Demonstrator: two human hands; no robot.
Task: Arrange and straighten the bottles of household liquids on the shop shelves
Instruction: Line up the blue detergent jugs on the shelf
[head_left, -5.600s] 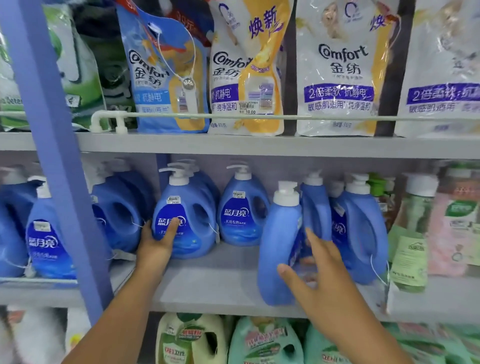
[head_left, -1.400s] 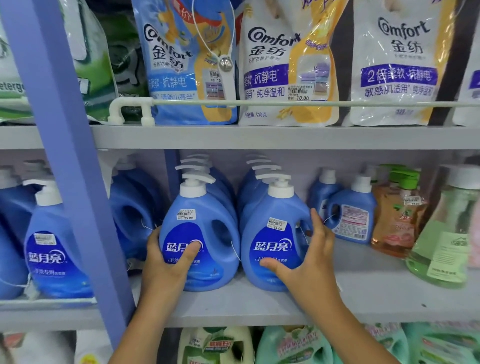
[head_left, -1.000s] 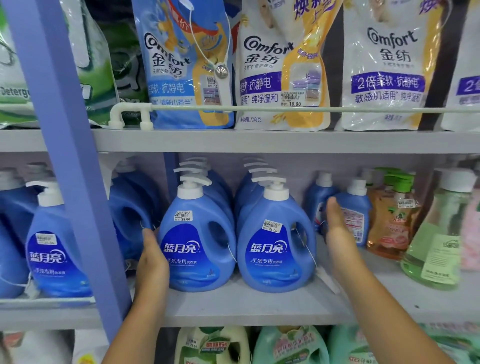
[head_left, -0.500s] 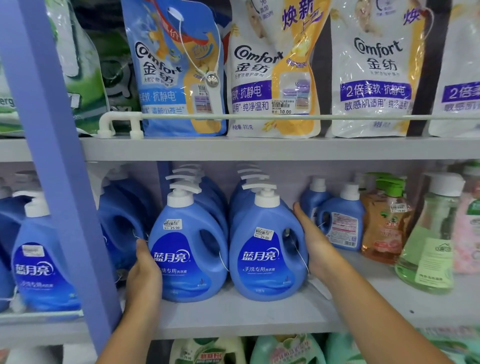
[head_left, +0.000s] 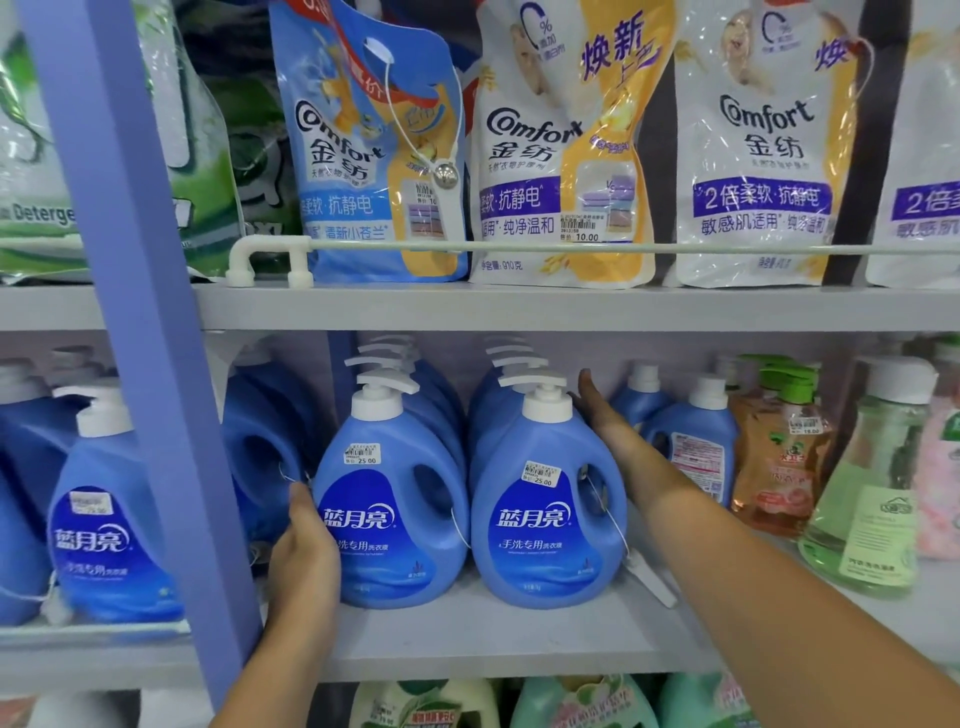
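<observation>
Two rows of blue pump detergent bottles stand front to back on the grey middle shelf (head_left: 493, 639). The left front bottle (head_left: 389, 509) and the right front bottle (head_left: 545, 519) face forward, labels out. My left hand (head_left: 304, 561) lies flat against the left side of the left row, fingers together. My right hand (head_left: 605, 421) reaches deep along the right side of the right row, flat against the bottles behind the front one. Neither hand wraps around a bottle.
A blue upright post (head_left: 145, 332) stands just left of my left hand, with more blue bottles (head_left: 109, 519) beyond it. Smaller blue bottles (head_left: 696, 447), an orange bottle (head_left: 779, 452) and a green bottle (head_left: 867, 493) stand right. Comfort pouches (head_left: 561, 156) fill the shelf above.
My right hand has slid from the front right bottle's handle farther back along the row. My left hand stays pressed on the left row's side. The view has moved closer.
</observation>
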